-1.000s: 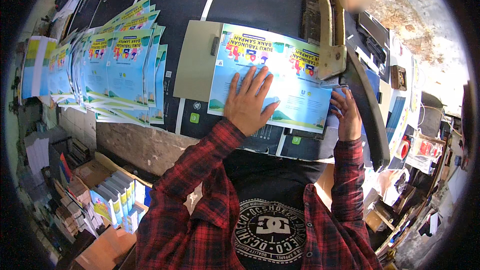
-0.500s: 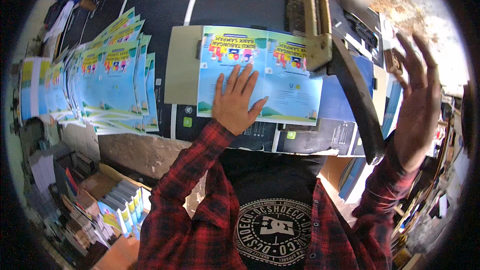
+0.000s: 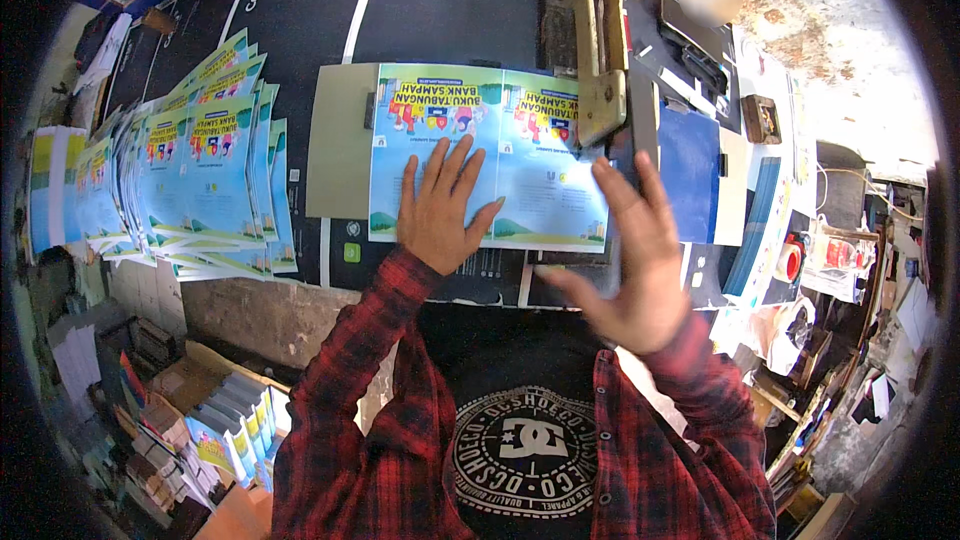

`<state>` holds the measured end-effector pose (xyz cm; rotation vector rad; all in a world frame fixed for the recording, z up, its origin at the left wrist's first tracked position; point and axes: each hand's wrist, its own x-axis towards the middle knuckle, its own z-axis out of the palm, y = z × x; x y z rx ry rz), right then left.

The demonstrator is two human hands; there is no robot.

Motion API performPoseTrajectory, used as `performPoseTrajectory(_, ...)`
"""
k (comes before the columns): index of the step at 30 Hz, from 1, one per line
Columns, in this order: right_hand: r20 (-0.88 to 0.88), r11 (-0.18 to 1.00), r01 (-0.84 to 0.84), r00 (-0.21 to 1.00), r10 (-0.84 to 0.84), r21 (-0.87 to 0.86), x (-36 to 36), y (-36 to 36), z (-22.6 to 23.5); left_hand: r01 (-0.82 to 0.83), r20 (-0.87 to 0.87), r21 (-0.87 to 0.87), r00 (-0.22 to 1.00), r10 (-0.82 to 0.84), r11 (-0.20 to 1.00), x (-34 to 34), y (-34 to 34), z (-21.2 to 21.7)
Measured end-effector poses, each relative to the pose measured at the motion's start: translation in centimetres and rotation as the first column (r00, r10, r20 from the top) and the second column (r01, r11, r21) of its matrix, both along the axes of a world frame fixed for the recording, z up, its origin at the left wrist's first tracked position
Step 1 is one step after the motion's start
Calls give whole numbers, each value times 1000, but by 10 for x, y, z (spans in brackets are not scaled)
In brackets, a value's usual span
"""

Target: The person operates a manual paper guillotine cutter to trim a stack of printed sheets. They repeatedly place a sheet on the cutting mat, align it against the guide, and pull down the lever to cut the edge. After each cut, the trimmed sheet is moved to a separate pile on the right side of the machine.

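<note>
A printed blue-and-green cover sheet (image 3: 435, 180) lies flat, its two panels bearing colourful cartoon pictures upside down to me. My left hand (image 3: 440, 205) rests on its left panel, fingers spread and palm down. My right hand (image 3: 635, 260), blurred by motion, hovers by the sheet's right edge with fingers apart and nothing in them. Beneath the sheet a grey-green board (image 3: 338, 140) shows at the left. A worn metal lever device (image 3: 603, 105), which looks like a paper cutter, stands at the sheet's upper right. Its dark arm (image 3: 645, 120) is partly hidden behind my right hand.
A fanned stack of similar printed sheets (image 3: 205, 175) lies at the left of the black-covered table (image 3: 455, 15). Right of the lever are a blue panel (image 3: 690, 180) and a small wooden block (image 3: 762, 118). Below left, a box holds bound booklets (image 3: 240, 430).
My right hand has swung left, from beyond the lever's handle to the sheet's right edge. The dark arm no longer slants down toward the table's front edge. My left hand stays on the sheet.
</note>
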<state>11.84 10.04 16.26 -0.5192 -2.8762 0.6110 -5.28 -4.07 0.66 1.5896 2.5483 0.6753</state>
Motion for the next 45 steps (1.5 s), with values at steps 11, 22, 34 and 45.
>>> performPoseTrajectory(11,-19,563,309,865,-501,-767,34,78,-126,-534,-42,71,843,537,843,-48,-49,12)
performPoseTrajectory(22,-105,721,370,848,-520,-586,64,4,-116,-686,594,161,641,486,709,-124,-134,56)
performPoseTrajectory(34,-12,769,484,843,-538,-418,105,3,-119,-844,-211,92,502,838,529,-324,-300,88)
performPoseTrajectory(45,-171,761,613,743,-647,-215,154,47,-91,-501,305,296,857,417,813,-129,-137,41)
